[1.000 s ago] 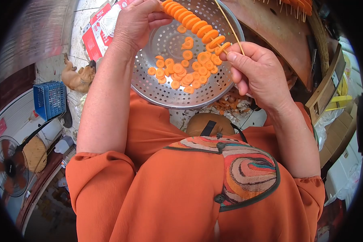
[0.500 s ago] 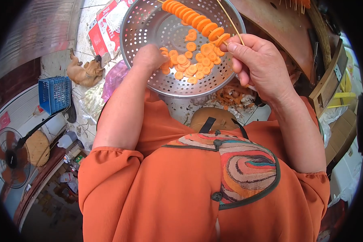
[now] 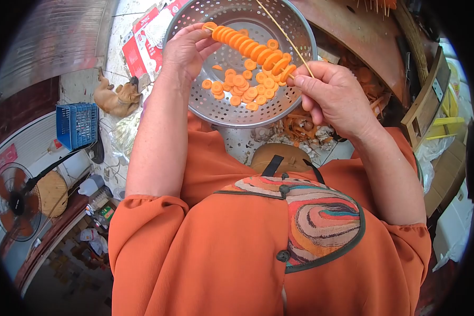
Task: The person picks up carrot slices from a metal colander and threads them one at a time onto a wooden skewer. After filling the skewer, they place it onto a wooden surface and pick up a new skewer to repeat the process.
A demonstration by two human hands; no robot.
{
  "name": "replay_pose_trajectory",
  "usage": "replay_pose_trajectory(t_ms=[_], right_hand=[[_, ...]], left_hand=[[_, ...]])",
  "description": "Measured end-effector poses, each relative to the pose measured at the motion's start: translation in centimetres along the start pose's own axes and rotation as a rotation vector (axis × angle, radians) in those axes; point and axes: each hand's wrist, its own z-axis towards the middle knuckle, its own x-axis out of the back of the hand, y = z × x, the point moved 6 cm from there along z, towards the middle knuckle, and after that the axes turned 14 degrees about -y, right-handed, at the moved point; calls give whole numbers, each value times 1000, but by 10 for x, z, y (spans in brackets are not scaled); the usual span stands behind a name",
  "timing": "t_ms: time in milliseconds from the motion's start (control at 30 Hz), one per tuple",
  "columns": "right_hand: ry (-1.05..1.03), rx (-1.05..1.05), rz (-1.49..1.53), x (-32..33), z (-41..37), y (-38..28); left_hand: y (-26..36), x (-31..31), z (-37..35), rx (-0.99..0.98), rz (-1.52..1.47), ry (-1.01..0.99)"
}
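My right hand (image 3: 334, 95) pinches the lower end of a thin stick strung with a row of carrot slices (image 3: 250, 48), along with a second, bare stick (image 3: 284, 32). At the stick's upper left end, my left hand (image 3: 187, 50) has its fingers closed on a single carrot slice (image 3: 209, 26) at the tip. Both hands are over a perforated metal colander (image 3: 205, 113). Loose carrot slices (image 3: 239, 81) lie in a heap inside it, below the strung row.
A dog (image 3: 118, 97) lies on the floor at left, near a blue basket (image 3: 76, 125). A fan (image 3: 17, 201) stands at far left. Peelings (image 3: 303, 129) lie beyond the colander's lower right rim, beside a wooden board (image 3: 363, 37).
My left hand has risen from the loose slices to the stick's upper end, where a slice now sits. The strung row has shifted slightly down, and the colander is slightly further right.
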Motion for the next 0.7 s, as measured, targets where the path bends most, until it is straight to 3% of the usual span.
replay_pose_trajectory(t_ms=[133, 367, 533, 700], right_hand=[[16, 2, -11, 3, -5, 0], [31, 24, 0, 10, -10, 2], [30, 17, 9, 14, -12, 4], [71, 45, 70, 17, -12, 1]], left_hand=[[18, 1, 3, -77, -185, 29], [32, -21, -2, -154, -146, 29], [42, -32, -4, -268, 246, 50], [28, -47, 1, -118, 85, -132]])
